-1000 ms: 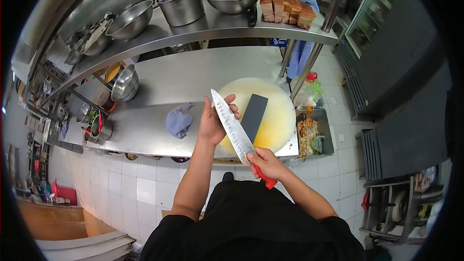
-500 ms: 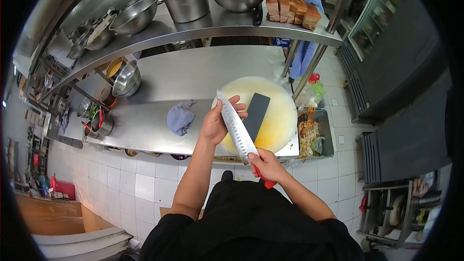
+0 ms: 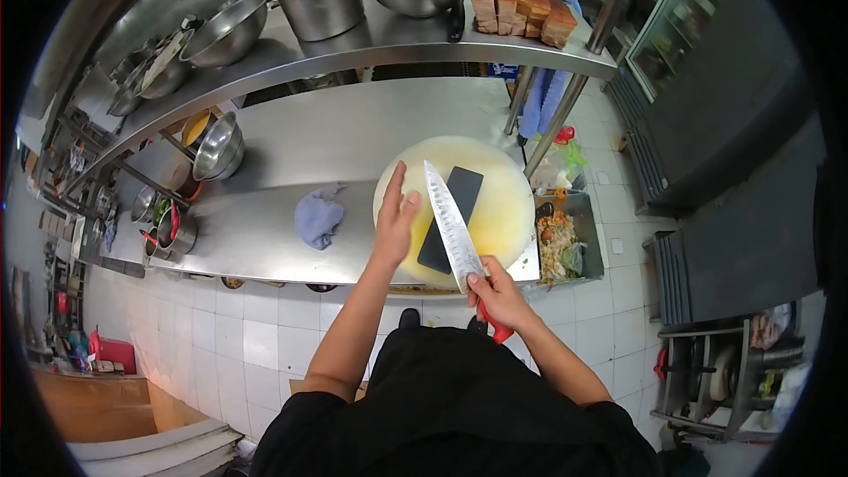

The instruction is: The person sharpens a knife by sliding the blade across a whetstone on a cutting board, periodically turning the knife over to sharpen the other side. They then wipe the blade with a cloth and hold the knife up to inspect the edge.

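My right hand is wrapped round the red handle of a chef's knife, thumb near the heel of the blade. The dimpled blade points away from me and slants up to the left. Below it, a dark grey sharpening stone lies on the round, yellow-stained cutting board, partly covered by the blade. To the left of the knife is my left hand, held over the board's left edge with fingers straight and nothing in it. A gap separates it from the blade.
A crumpled blue cloth lies on the steel counter. Right of the board stands a bin of food scraps. Across the back, a raised shelf carries metal bowls, a pot of sliced onions and pork belly slabs.
My left hand has come off the blade and moved left, its fingers straightened. The knife stays in my right hand, its tip now farther right, over the stone.
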Demonstrator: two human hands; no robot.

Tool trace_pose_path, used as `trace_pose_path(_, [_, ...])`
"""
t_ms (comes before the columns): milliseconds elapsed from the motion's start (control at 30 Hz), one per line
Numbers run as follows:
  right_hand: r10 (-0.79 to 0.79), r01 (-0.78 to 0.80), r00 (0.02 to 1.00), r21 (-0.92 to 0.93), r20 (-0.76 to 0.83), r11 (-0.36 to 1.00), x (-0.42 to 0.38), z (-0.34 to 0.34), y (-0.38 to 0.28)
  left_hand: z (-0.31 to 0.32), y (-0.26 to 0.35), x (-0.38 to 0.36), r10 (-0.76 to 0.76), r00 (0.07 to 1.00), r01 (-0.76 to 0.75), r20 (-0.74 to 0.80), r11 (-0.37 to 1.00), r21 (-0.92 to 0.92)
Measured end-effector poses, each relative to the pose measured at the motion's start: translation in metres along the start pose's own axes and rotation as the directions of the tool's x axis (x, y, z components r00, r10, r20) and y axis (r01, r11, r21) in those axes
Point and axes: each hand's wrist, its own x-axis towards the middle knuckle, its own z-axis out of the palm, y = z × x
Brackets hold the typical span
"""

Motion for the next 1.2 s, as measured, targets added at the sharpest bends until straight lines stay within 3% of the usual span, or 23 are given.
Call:
trace_pose_path(33, [-0.03,0.02,0.992,-0.08,-0.122,0.997,-0.006,-0.001,-0.004,0.004,-0.002,-0.006,0.221,0.974,-0.215,0.045,0.853,0.476])
trace_pose_path(100, [-0.031,0.008,0.985,-0.136,-0.169,0.991,-0.016,-0.013,-0.007,0.022,0.0,-0.02,0.269,0.906,-0.423,0.328,0.631,0.651])
trace_pose_path(167, [0.063,-0.09,0.995,-0.426,-0.076,0.9,-0.025,-0.031,-0.004,0.046,-0.004,-0.047,0.019,0.831,-0.503,0.555,0.449,0.738])
trace_pose_path(200, [-0.085,0.051,0.996,-0.566,-0.035,0.823,-0.029,-0.039,0.012,0.055,-0.007,-0.062,-0.124,0.754,-0.563,0.645,0.384,0.732])
trace_pose_path(233, [-0.078,0.041,0.996,-0.568,-0.041,0.822,-0.042,-0.044,0.027,0.062,-0.009,-0.08,-0.124,0.752,-0.562,0.648,0.393,0.728])
trace_pose_path(300, [-0.097,0.039,0.995,-0.857,-0.013,0.513,-0.063,-0.045,0.025,0.071,-0.013,-0.107,-0.245,0.676,-0.584,0.695,0.396,0.708])
trace_pose_path(333, [-0.106,0.037,0.994,-0.859,-0.02,0.51,-0.063,-0.046,0.015,0.072,-0.015,-0.104,-0.236,0.673,-0.593,0.701,0.392,0.703])
trace_pose_path(400, [0.102,-0.099,0.993,-0.894,-0.06,0.438,-0.061,-0.045,-0.008,0.073,-0.019,-0.097,-0.29,0.653,-0.567,0.7,0.425,0.706])
trace_pose_path(467, [-0.098,-0.005,0.994,-0.889,-0.056,0.457,-0.014,-0.064,0.008,0.078,-0.045,-0.055,-0.263,0.706,-0.568,0.657,0.345,0.748])
trace_pose_path(500, [0.017,-0.147,0.988,-0.888,-0.156,0.435,0.01,-0.06,-0.022,0.082,-0.047,-0.024,-0.284,0.728,-0.535,0.624,0.334,0.776])
trace_pose_path(533, [-0.139,-0.046,0.982,-0.87,-0.131,0.49,0.043,-0.069,-0.013,0.087,-0.047,0.009,-0.298,0.752,-0.499,0.588,0.325,0.803])
trace_pose_path(600, [-0.163,-0.037,0.975,-0.829,-0.153,0.558,0.083,-0.074,-0.026,0.091,-0.043,0.052,-0.399,0.763,-0.362,0.509,0.388,0.847])
trace_pose_path(700, [-0.142,0.01,0.987,-0.837,-0.081,0.546,0.052,-0.066,-0.022,0.081,-0.033,0.023,-0.351,0.734,-0.451,0.581,0.389,0.804])
trace_pose_path(767, [-0.02,-0.042,0.998,-0.862,-0.06,0.506,-0.004,-0.052,0.003,0.074,-0.038,-0.043,-0.252,0.714,-0.596,0.653,0.27,0.756])
trace_pose_path(833, [0.026,0.01,0.999,-0.866,0.026,0.5,-0.054,-0.043,0.017,0.071,-0.012,-0.097,-0.291,0.675,-0.586,0.678,0.347,0.732])
trace_pose_path(933, [0.103,-0.074,0.994,-0.906,-0.034,0.417,-0.045,-0.047,-0.007,0.074,-0.027,-0.09,-0.243,0.703,-0.57,0.668,0.369,0.734])
trace_pose_path(1000, [0.004,-0.091,0.995,-0.918,-0.096,0.386,0.006,-0.063,-0.008,0.085,-0.041,-0.03,-0.293,0.734,-0.525,0.612,0.326,0.786])
trace_pose_path(1067, [-0.095,-0.038,0.991,-0.887,-0.091,0.46,0.062,-0.079,-0.021,0.091,-0.04,0.027,-0.371,0.75,-0.439,0.548,0.342,0.831])
trace_pose_path(1200, [-0.089,-0.061,0.988,-0.861,-0.122,0.505,0.044,-0.064,-0.031,0.084,-0.033,0.019,-0.341,0.737,-0.465,0.583,0.371,0.804])
